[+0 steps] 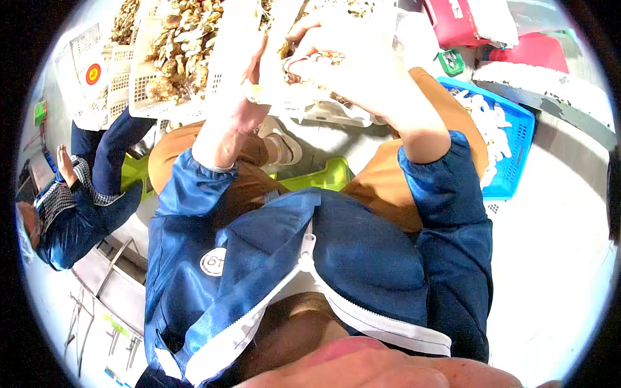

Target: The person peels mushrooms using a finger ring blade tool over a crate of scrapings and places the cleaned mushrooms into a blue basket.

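Both my hands are raised close together over the front of a white basket, partly washed out by glare. My left hand (249,107) is upright with its palm turned inward; the glare hides most of its fingers, and a small yellowish spot shows by the palm. Opposite it, my right hand (323,55) has curled fingers. Whatever it grips is too bright to make out. Brown-and-cream pieces that look like mushrooms (184,48) fill the white slotted basket (145,71) left of my hands. More such pieces lie behind and beneath my right hand.
A blue basket (521,152) with white pieces (495,126) stands by my right knee. Behind it are a small green container (451,61) and red-and-white seats or bundles (453,22). Yellow-green plastic (323,174) shows between my legs. Another person (84,213) sits at left.
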### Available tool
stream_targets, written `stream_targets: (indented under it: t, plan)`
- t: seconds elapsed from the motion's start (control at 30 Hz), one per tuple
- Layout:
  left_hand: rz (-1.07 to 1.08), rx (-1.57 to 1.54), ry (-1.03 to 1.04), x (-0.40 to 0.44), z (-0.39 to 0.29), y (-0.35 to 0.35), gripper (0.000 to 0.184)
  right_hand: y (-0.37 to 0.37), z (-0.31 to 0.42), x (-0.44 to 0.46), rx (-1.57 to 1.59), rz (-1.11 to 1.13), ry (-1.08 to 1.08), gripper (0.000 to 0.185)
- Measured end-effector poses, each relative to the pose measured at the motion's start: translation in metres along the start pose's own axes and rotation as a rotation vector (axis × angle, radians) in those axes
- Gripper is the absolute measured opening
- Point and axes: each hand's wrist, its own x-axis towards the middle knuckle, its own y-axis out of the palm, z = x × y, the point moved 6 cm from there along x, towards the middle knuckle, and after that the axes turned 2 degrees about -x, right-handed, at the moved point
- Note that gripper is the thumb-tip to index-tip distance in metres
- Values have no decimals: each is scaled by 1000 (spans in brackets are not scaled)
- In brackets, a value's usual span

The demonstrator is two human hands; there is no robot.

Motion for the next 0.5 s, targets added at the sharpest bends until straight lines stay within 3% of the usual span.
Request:
stream_targets:
  t: [0.23,0.5]
  plan:
    - [125,190,39,-7,-3,14,53,3,-4,-3,-83,-63,31,20]
    - [-58,62,-33,-8,7,-4,49,-8,-5,-1,-325,-229,38,19]
